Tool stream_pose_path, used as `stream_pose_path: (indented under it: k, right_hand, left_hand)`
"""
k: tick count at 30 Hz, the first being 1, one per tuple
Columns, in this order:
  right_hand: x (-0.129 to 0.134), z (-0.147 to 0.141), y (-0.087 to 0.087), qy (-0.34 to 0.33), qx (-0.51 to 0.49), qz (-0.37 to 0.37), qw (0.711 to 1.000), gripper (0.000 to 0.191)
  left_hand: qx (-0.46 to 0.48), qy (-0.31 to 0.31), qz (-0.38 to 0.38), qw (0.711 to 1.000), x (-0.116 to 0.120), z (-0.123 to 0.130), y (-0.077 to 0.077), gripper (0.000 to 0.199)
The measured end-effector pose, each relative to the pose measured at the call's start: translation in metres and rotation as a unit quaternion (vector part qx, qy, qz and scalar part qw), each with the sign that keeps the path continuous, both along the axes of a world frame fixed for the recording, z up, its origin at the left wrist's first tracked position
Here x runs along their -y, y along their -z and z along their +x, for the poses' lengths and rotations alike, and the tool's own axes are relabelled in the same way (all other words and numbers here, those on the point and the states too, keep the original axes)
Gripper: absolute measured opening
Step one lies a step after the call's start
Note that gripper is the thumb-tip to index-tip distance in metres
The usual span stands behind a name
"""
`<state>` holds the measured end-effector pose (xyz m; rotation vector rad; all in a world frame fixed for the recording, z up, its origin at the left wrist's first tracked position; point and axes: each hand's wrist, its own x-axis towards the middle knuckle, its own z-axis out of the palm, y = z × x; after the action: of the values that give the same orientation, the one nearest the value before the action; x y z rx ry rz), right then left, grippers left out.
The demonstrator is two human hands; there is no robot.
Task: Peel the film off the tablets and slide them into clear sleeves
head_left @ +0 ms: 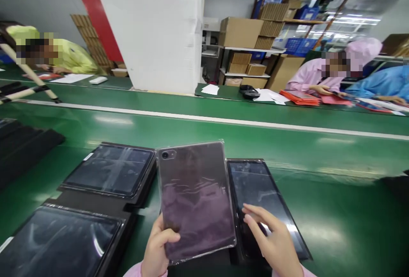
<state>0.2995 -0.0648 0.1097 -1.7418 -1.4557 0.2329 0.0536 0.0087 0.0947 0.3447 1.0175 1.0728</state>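
Note:
A dark tablet (196,196) in a clear plastic wrap is tilted up, its back and camera facing me. My left hand (159,243) grips it by the lower left corner, thumb across the back. Over another tablet (255,183), lying screen up on the right, hovers my right hand (271,234) with fingers spread and nothing in them; whether it touches that screen I cannot tell. To the left, two more wrapped tablets, a farther one (111,170) and a nearer one (60,240), lie screen up on black trays.
A green worktop (338,200) runs beneath everything, with a pale strip (204,118) along it. Black trays (25,149) are stacked at left. Across the bench, several people work near red folders (300,97) and papers. A white pillar (156,30) stands behind.

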Motion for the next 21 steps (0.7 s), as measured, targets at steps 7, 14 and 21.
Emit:
stream_pose_path:
  k: [7,14,21]
  right_hand:
    - [-0.048,-0.023,-0.018,-0.011,-0.092,-0.045,0.995,0.024]
    - [-0.054,-0.048,-0.02,-0.014,0.08,0.071,0.994,0.012]
    - [-0.055,-0.101,-0.019,-0.246,0.134,0.141,0.95,0.017]
  left_hand:
    - [0.007,-0.025,0.036,0.999,-0.001,0.007,-0.005,0.044]
    - [0.003,-0.016,0.038,0.999,-0.004,0.008,0.0,0.043]
    - [-0.03,0.006,0.07,0.997,-0.005,0.002,0.012,0.032]
